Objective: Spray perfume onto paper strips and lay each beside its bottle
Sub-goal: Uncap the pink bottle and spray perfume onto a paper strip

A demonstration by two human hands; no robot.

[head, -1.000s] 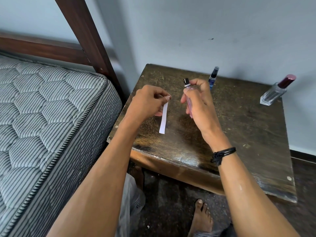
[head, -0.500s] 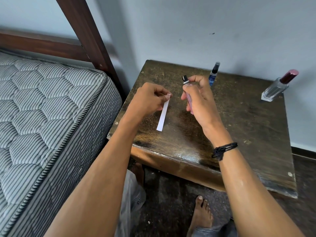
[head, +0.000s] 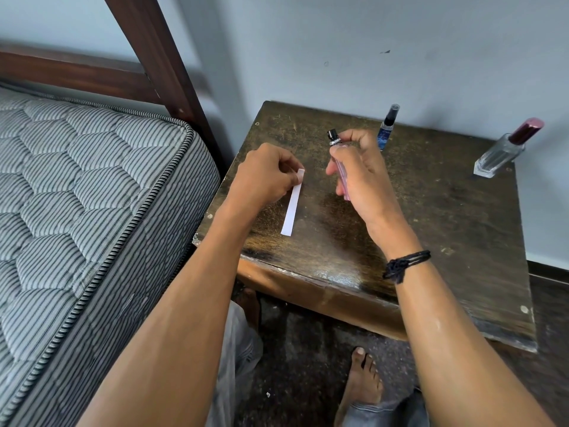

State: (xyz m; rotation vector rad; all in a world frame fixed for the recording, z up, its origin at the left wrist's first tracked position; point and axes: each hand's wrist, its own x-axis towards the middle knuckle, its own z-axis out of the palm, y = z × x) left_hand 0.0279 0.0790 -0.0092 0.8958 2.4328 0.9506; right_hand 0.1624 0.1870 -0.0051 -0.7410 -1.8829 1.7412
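My left hand (head: 264, 177) pinches the top end of a white paper strip (head: 292, 208), which hangs down over the dark wooden table (head: 446, 229). My right hand (head: 360, 174) grips a slim pink perfume bottle (head: 342, 177) upright, a little to the right of the strip. Its black spray nozzle (head: 332, 134) sticks out above my fingers, pointing toward the strip side. A small blue spray bottle (head: 387, 127) stands at the table's back edge behind my right hand. A clear square bottle with a dark red cap (head: 505, 149) stands at the back right.
A striped quilted mattress (head: 86, 195) lies close to the table's left side, with a dark wooden bed post (head: 163, 66) behind it. A grey wall backs the table. My bare foot (head: 360, 383) rests on the dark floor below the table's front edge.
The strip's lower end has swung slightly left, hanging more slanted. Both hands hold nearly the same places over the table.
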